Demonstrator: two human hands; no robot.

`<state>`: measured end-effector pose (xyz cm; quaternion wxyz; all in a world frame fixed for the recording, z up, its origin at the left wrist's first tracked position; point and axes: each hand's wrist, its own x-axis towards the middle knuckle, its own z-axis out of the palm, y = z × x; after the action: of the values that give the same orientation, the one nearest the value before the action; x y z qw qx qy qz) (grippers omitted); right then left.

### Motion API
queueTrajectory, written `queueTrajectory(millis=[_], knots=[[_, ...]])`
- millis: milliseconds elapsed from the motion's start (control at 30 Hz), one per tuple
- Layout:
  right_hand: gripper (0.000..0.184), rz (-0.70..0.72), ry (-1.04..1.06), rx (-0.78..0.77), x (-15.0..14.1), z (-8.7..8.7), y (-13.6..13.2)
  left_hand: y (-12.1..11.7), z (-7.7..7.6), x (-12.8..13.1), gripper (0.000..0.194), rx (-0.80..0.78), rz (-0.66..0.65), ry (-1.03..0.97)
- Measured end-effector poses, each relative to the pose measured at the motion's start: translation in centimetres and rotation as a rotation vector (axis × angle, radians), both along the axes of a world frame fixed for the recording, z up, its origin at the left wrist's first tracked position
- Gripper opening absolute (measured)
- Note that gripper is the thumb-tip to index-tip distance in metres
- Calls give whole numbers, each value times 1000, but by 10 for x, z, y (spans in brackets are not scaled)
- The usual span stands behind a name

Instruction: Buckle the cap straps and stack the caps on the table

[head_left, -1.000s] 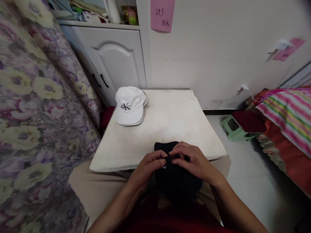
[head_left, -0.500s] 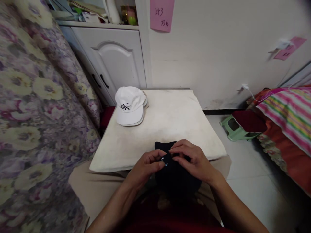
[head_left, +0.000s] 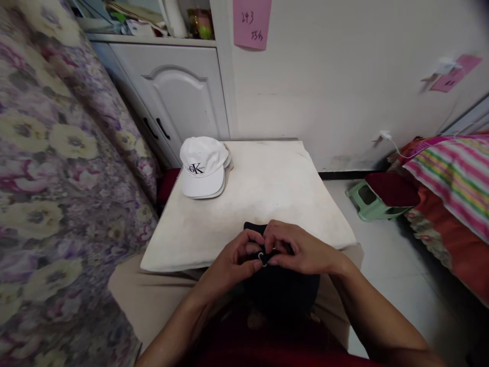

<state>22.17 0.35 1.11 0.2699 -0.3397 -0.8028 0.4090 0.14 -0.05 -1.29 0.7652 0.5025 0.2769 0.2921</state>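
At bottom centre, the left hand (head_left: 239, 257) and right hand (head_left: 296, 248) pinch the dark cap's strap (head_left: 263, 257) from both sides, apparently to steady its small ring (a fiddly grip). The white cap (head_left: 202, 165) sits left of centre on the table (head_left: 267, 193), probably leaving elbow room.

A green stool (head_left: 364, 200); floral curtain (head_left: 72, 204); pink note (head_left: 252, 23) on the wall (head_left: 324, 76).

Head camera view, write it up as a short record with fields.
Left hand: fingers pinching the dark fabric cap
Right hand: fingers on the same cap, beside the left
Dark cap position: over the lap, at the table's near edge
White cloth cap with black letters: on the white-topped table, far left, over another pale cap
Floor, right: green plastic stool
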Motion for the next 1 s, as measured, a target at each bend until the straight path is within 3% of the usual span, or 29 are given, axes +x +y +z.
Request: queueTrajectory(millis=[333,567,633,767,867,1000], knots=[[11,90,116,-295,0,-12,9,2,-12,1,37,12,18,0],[20,154,336,-533,-1,-29,13,7,-17,2,39,-21,35,-23],[16,56,326,-440,-3,-29,10,7,-17,2,40,-38,93,-2],[4,-127,143,64,-6,-20,-2,7,-16,3,40,-65,199,44],[16,-83,17,283,-5,-15,-9,6,-16,4,38,-49,230,62],[21,-31,-105,439,-4,-16,-12,6,-16,4,35,-18,254,77]])
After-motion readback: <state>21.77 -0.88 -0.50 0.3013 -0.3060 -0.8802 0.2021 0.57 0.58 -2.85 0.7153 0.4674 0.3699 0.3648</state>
